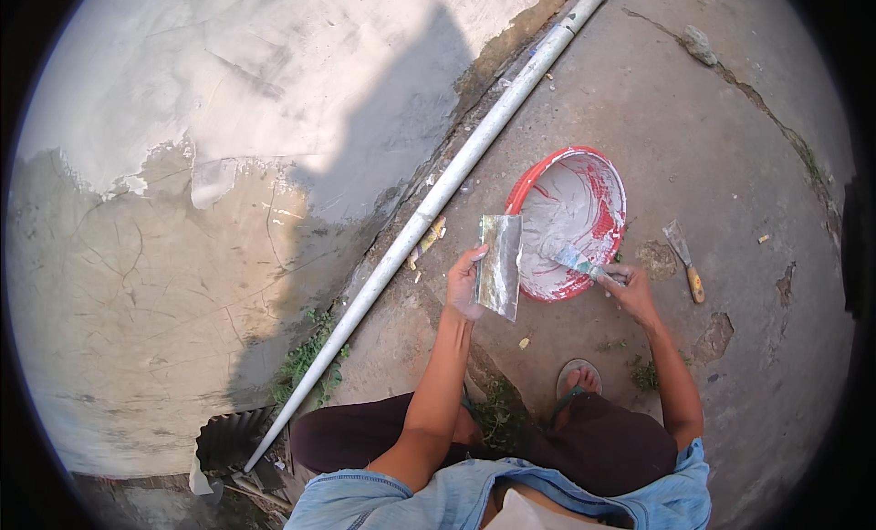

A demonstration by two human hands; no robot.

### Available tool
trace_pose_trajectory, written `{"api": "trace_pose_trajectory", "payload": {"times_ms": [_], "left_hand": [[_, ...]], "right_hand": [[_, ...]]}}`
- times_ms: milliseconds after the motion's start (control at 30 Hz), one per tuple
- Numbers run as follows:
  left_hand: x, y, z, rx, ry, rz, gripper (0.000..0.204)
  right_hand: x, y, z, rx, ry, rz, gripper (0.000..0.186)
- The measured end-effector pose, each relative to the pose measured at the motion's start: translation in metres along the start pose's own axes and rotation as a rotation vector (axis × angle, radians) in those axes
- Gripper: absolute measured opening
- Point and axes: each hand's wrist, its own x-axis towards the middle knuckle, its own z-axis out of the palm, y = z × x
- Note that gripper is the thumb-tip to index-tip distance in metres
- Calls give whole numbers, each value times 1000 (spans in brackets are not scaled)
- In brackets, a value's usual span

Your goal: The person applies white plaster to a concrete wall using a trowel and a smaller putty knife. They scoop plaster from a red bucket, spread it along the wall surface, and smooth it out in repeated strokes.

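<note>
Two bare hands reach forward from the lower edge over a concrete floor (776, 348). The left hand (464, 282) has its fingers closed along the left edge of a flat rectangular metal plate (499, 267), held upright just in front of the basin and covering a little of its left side. The right hand (631, 291) is curled around the handle end of a putty knife (577, 261), fingers bent in tight; the blade points left, over the inside of the round red basin (519, 192), and its tip meets the pale wet putty (564, 202) there. Putty coats much of the basin's inner wall in smears, with red showing through on the right.

To the right of the basin, a second scraper (683, 256) with a wooden handle lies on the concrete, blade away from the person. On the left, a long pale pipe (438, 197) runs diagonally along the foot of a wall (146, 284), whose upper part carries a whitish coat with a ragged lower edge. Green weeds (306, 361) grow beside the pipe.
</note>
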Motion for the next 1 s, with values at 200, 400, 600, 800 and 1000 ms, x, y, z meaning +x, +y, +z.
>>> {"api": "trace_pose_trajectory", "payload": {"times_ms": [200, 400, 600, 800, 1000], "left_hand": [[40, -30, 0, -80, -178, -136, 33], [29, -21, -65, -201, -214, 68, 38], [32, -17, -108, -243, -207, 63, 37], [20, -35, -133, -228, -134, -5, 36], [15, -23, -174, -18, 111, -125, 37]], "right_hand": [[15, 58, -24, 77, 173, -187, 33], [9, 34, -6, 234, 54, -149, 35], [-11, -17, 0, 411, 39, -133, 41], [3, 15, -1, 516, -73, -151, 40], [-3, 3, 22, 593, -219, 90, 39]]}}
